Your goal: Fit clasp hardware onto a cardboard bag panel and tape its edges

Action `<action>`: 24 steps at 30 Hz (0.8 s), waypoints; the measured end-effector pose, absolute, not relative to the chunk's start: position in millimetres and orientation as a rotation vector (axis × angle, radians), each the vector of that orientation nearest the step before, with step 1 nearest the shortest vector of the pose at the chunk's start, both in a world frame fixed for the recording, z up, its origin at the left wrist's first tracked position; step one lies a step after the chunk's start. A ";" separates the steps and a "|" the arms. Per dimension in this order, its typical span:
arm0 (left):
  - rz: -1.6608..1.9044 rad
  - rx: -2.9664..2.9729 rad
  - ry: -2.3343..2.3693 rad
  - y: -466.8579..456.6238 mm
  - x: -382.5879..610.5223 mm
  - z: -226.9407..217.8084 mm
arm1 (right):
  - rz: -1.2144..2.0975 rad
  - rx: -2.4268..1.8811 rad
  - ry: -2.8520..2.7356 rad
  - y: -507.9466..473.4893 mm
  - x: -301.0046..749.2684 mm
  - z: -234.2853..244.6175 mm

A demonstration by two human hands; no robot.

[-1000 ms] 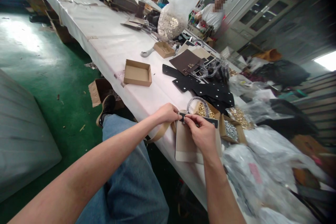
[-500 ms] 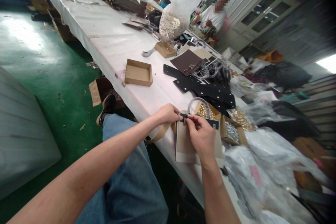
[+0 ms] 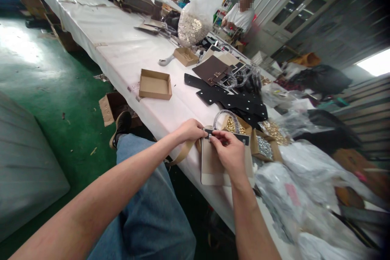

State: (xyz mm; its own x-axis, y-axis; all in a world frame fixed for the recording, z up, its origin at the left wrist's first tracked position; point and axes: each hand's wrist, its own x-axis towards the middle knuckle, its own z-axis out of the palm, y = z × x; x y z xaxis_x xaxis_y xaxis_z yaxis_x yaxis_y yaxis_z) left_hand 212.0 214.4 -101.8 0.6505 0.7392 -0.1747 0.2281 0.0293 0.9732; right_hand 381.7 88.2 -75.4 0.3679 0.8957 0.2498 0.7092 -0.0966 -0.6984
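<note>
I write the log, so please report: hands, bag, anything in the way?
Left hand holding beige bag by corner. Right hand at dark strip, partly hiding it. Gold pieces in box, close beyond.

Loose blue jeans point(image 3: 152, 199), paler near the knee and darker in the folds, cover the leg above a black shoe point(image 3: 123, 126) with a tan sole point(image 3: 112, 140). Both forearms point(image 3: 100, 197) are bare.

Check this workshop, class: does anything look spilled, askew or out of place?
Yes: scraps litter the green floor beside the white-covered table, looking untidy. A gold-coloured heap lies outside the cardboard box; bagged or spilled, I cannot tell.
</note>
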 end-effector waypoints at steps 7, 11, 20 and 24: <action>0.386 1.386 0.732 219.7 214.8 -107.5 | 0.436 -1.940 -1.369 100.5 392.4 -69.5; 0.386 1.424 0.784 219.9 221.9 -106.8 | 0.501 -1.932 -1.324 105.1 397.4 -69.2; 0.377 1.473 0.840 209.5 229.3 -94.7 | 0.635 -1.634 -1.090 77.0 388.7 -52.9; 0.361 1.362 0.854 200.7 231.4 -90.1 | 0.305 -1.630 -1.128 19.2 389.3 -42.2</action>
